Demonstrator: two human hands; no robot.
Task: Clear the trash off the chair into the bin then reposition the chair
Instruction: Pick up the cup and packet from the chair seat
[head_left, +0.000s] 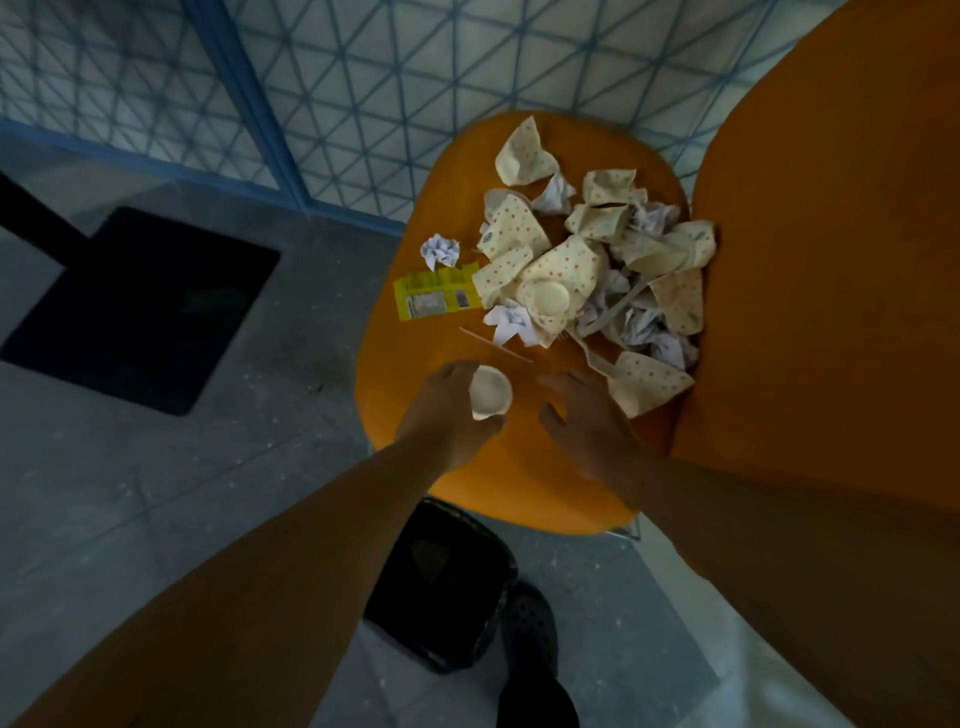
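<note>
i see the orange chair (441, 499) seat under both arms, its tall backrest filling the right side. most of the seat's far half is heaped with crushed dotted paper cups (550, 270) and crumpled white paper balls (641, 332), piled against the backrest. at the heap's left edge lie a yellow wrapper (434, 296), touching the cups, a lone paper wad (440, 251) just beyond it, and a thin stick (493, 344) on the bare seat between the pile and my hands.

my left hand (447, 410) is curled around a small paper cup (490, 391), gripping it with the cup's round end turned up toward the camera, above the near-left part of the seat. my right hand (587, 415) hovers beside it with fingers spread loose, holding nothing, near a flattened dotted cup (649, 382).

the black bin (436, 587) sits on the floor just below the seat's near edge; its inside is too dark to tell what it holds. a dark shoe (530, 623) stands beside it. grey concrete floor (156, 493), a black table base (140, 306) to the left, patterned glass partition (337, 78) behind.
</note>
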